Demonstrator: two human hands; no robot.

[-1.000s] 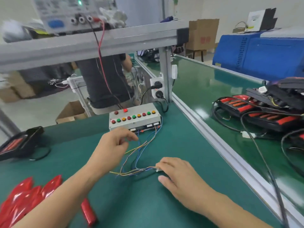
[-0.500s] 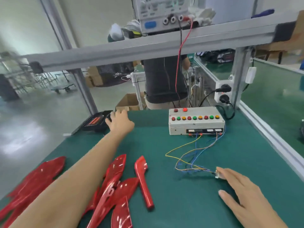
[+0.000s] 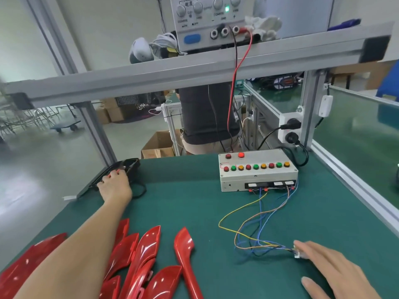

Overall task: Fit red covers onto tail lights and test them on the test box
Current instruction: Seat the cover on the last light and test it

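A black tail light (image 3: 129,164) lies at the table's far left edge. My left hand (image 3: 115,185) reaches over to it, and its fingers curl onto the housing. Several glossy red covers (image 3: 142,255) lie heaped at the near left, partly under my left forearm. The grey test box (image 3: 259,173), with rows of coloured buttons, stands at the back right. Coloured wires (image 3: 248,223) run from it to a small white connector (image 3: 296,253). My right hand (image 3: 332,270) rests flat on the mat, with straight fingertips touching the connector.
The green mat (image 3: 183,201) covers the bench. An aluminium frame rail (image 3: 194,70) crosses overhead and carries a power supply (image 3: 213,20) with red and black leads hanging down. Another person (image 3: 205,117) stands behind the bench. A wall socket (image 3: 290,128) is on the right post.
My left hand left the wires and swung far left onto the black tail light. The view turned left, so the red covers came into sight. My right hand stayed by the connector.
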